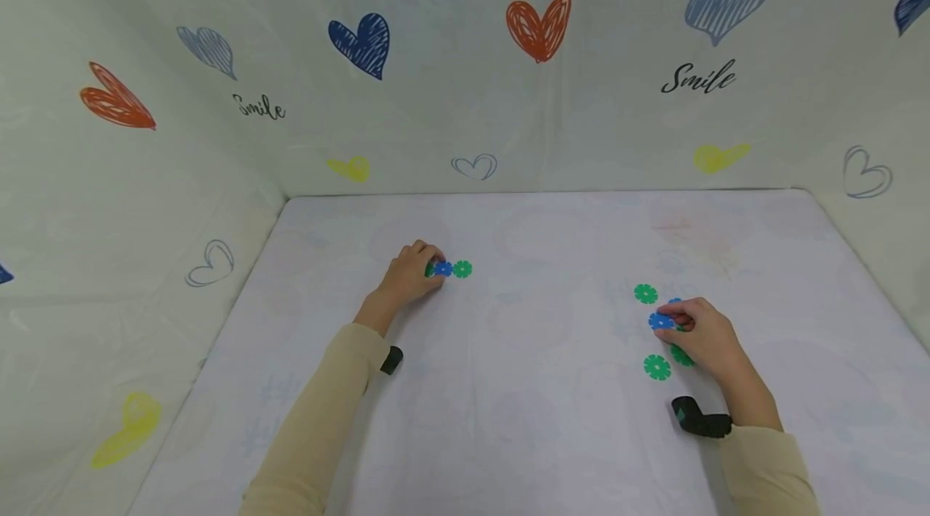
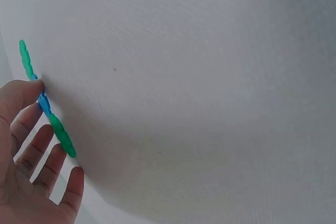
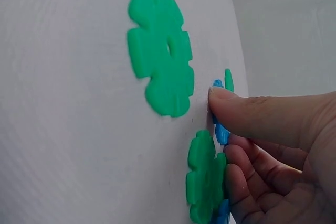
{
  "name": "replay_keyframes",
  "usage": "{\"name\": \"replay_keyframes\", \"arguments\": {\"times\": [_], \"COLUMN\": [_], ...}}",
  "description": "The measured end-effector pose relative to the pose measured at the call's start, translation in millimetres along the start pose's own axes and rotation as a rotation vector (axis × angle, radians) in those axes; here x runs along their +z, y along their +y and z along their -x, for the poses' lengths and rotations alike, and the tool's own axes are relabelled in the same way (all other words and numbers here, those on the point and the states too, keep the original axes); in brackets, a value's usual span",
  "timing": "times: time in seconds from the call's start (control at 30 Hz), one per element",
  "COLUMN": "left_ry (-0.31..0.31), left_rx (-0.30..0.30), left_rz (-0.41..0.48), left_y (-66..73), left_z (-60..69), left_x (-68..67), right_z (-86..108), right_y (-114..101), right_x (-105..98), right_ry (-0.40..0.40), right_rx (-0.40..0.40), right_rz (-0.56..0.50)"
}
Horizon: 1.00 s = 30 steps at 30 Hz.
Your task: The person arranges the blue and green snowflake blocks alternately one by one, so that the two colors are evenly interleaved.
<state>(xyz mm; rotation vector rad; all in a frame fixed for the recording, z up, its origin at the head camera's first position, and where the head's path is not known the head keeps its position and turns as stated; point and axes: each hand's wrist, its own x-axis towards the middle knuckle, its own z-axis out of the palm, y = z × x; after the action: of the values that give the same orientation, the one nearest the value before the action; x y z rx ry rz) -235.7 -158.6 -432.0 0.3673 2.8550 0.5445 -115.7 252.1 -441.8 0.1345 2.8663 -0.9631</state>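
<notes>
My left hand [image 1: 410,272] pinches a blue notched plastic disc [image 1: 443,268] between thumb and finger, above the far left part of the table. A green disc [image 1: 462,269] stands out to the right of the blue one; another green disc [image 2: 63,136] lies along its other side, by the fingers, the pieces forming a row. At the right, my right hand [image 1: 705,334] pinches a blue notched disc [image 1: 660,321] by its edge. Around that hand lie green discs [image 1: 646,294], and a second blue disc [image 1: 675,301] is partly hidden behind the fingers.
The white table [image 1: 523,387] meets a pale wall sheet [image 1: 450,112] printed with hearts and "Smile". Near the body, one green disc [image 1: 657,367] lies left of the right hand. A black wrist camera [image 1: 701,419] sits at the right wrist, another [image 1: 391,360] at the left.
</notes>
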Motion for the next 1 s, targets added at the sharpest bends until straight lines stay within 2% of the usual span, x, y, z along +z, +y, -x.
{"name": "replay_keyframes", "arguments": {"times": [0.77, 1.0], "left_ry": [0.007, 0.001], "left_rx": [-0.008, -0.007], "left_rz": [0.008, -0.002], "left_y": [1.7, 3.5], "left_z": [0.0, 1.6], "left_x": [-1.2, -3.4], "right_z": [0.4, -1.9], "right_y": [-4.1, -2.7], "right_x": [0.3, 0.8], "right_ry": [-0.024, -0.039], "right_rx": [-0.019, 0.001], "right_rz": [0.030, 0.028]}}
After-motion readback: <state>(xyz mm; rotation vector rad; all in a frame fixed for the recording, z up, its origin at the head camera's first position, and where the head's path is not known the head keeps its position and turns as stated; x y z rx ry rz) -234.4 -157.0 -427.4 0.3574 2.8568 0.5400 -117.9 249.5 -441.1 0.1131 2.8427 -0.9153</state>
